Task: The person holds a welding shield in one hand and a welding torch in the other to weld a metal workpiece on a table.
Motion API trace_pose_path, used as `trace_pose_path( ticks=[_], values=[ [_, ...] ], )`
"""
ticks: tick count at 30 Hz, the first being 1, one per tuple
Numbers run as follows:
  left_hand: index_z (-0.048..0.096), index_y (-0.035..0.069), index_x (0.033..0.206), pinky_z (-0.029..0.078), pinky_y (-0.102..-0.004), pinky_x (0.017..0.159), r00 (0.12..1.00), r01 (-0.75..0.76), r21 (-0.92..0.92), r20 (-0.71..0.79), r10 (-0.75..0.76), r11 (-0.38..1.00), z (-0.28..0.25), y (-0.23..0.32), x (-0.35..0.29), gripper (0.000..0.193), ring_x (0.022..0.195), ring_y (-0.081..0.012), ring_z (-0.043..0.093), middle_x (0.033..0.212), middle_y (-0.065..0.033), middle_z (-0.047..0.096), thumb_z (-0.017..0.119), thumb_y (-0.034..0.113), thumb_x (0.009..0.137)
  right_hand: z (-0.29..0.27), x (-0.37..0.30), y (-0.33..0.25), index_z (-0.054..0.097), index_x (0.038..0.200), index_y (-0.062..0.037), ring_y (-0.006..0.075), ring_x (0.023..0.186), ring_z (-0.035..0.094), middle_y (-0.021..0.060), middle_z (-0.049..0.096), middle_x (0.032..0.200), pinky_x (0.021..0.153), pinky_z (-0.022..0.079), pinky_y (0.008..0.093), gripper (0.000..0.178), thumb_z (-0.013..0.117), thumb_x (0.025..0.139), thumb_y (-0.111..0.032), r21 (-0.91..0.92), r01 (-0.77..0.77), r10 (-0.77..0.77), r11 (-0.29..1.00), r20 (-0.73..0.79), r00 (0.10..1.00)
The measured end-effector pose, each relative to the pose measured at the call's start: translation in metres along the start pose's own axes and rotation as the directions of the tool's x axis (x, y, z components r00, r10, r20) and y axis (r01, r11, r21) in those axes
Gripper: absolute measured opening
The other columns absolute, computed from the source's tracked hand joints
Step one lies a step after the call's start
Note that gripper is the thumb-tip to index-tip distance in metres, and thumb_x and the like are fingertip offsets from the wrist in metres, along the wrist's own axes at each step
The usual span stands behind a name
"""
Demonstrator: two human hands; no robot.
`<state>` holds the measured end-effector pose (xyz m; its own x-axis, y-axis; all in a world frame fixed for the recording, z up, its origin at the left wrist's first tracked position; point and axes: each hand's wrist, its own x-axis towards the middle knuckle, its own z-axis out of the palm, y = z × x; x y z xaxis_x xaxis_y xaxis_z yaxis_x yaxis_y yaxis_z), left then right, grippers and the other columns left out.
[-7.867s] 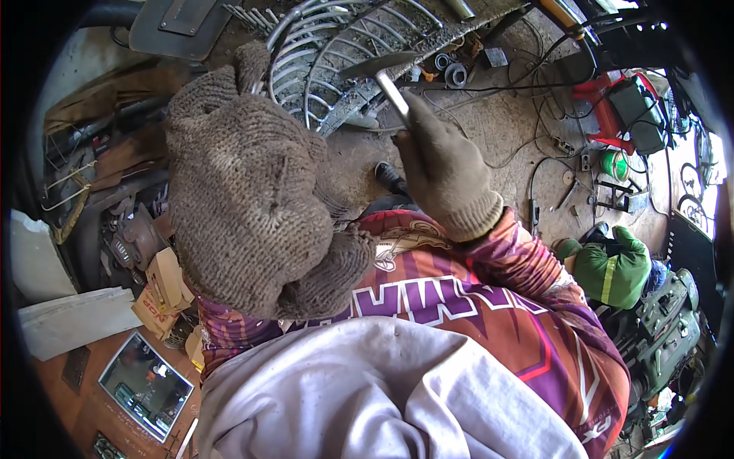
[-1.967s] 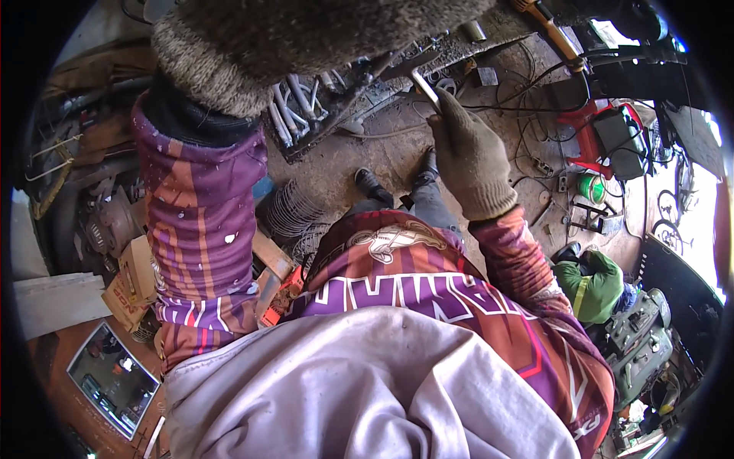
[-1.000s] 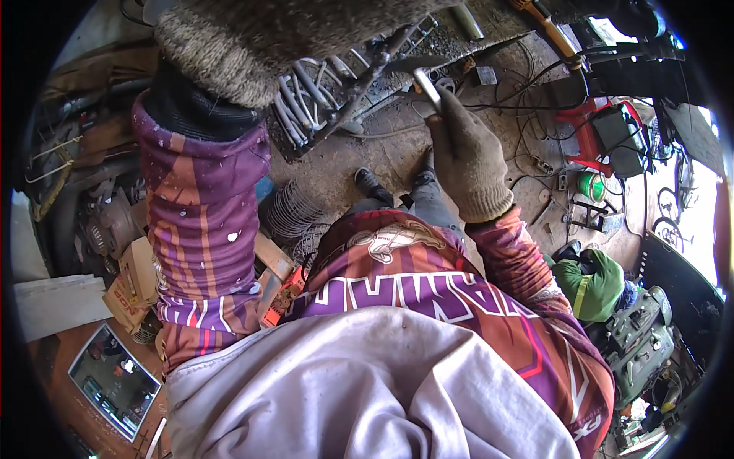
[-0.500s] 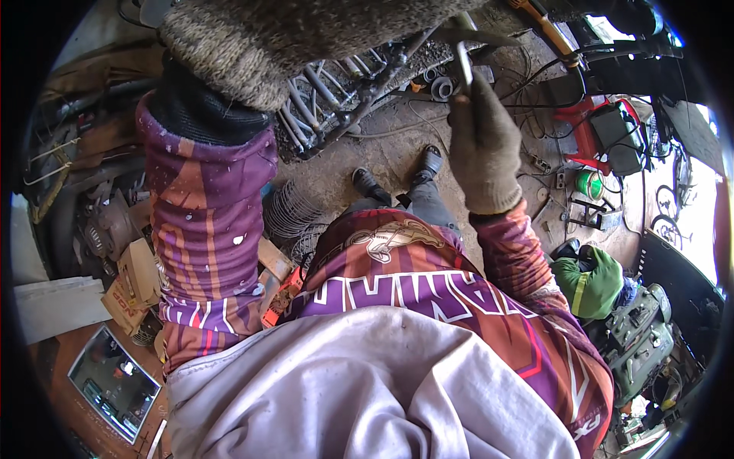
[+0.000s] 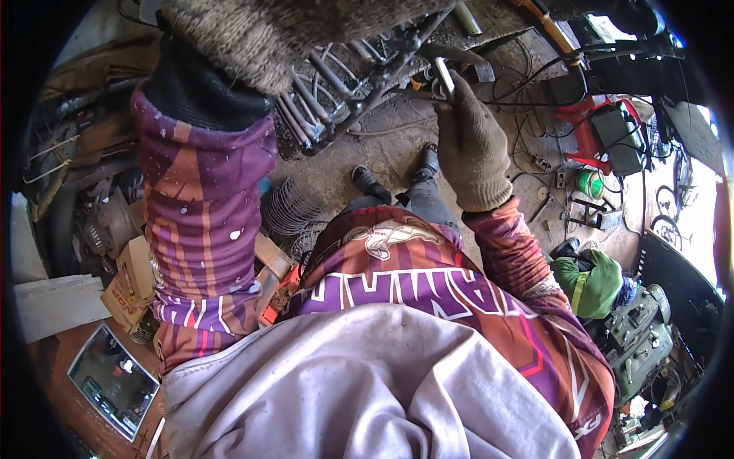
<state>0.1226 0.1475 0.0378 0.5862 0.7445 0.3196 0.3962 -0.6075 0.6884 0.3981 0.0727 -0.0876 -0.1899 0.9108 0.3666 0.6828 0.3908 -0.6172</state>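
My right hand [image 5: 475, 149], in a grey-brown knitted glove, is closed round the shiny metal handle of a chipping hammer [image 5: 443, 75]. The hammer's dark, narrow head lies across the handle's far end, close to the metal frame. That frame [image 5: 325, 76], welded from dark bars and rods, stands ahead of my feet. Large and close at the top is my left hand [image 5: 252, 42], in a thick grey knitted glove with a black cuff. It covers part of the frame. Its fingers are cut off or hidden, so whatever they may hold does not show.
Coiled wire [image 5: 290, 214] lies on the floor left of my legs. On the right are a red plastic stool [image 5: 577, 122], cables, a green container [image 5: 589, 183] and a green cloth bundle [image 5: 592, 283]. Cardboard boxes [image 5: 126, 283] and a glass-topped panel [image 5: 115, 382] sit at left.
My right hand and the hammer have shifted slightly left, and the hammer's head is lower in the picture. My left glove has drawn back a little, uncovering a metal tube at the top.
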Motion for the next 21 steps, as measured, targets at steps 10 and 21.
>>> trace_pose_path(
  ticks=[10,21],
  values=[
    [0.064,0.005,0.125,0.062,-0.0342,0.077,0.999,-0.031,-0.008,-0.007,0.031,0.999,-0.003,0.005,0.009,0.042,0.091,-0.0273,0.072,0.114,-0.0179,0.068,0.070,0.031,0.092,0.004,-0.003,0.003,0.054,0.138,-0.0176,0.0378,0.079,0.069,0.0157,0.070,0.092,0.064,0.055,0.0479,0.042,0.061,0.097,-0.027,-0.054,-0.069,0.077,0.996,0.158,0.985],
    [0.064,0.006,0.125,0.062,-0.0344,0.077,0.999,-0.039,-0.020,-0.012,0.039,0.999,-0.003,0.008,0.010,0.042,0.091,-0.0275,0.072,0.113,-0.0179,0.068,0.070,0.031,0.092,-0.010,0.011,0.009,0.062,0.129,-0.0074,0.0399,0.094,0.070,0.0213,0.070,0.102,0.078,0.055,0.0425,0.034,0.059,0.099,-0.022,0.228,-0.252,0.242,0.941,0.070,0.968]
  ],
)
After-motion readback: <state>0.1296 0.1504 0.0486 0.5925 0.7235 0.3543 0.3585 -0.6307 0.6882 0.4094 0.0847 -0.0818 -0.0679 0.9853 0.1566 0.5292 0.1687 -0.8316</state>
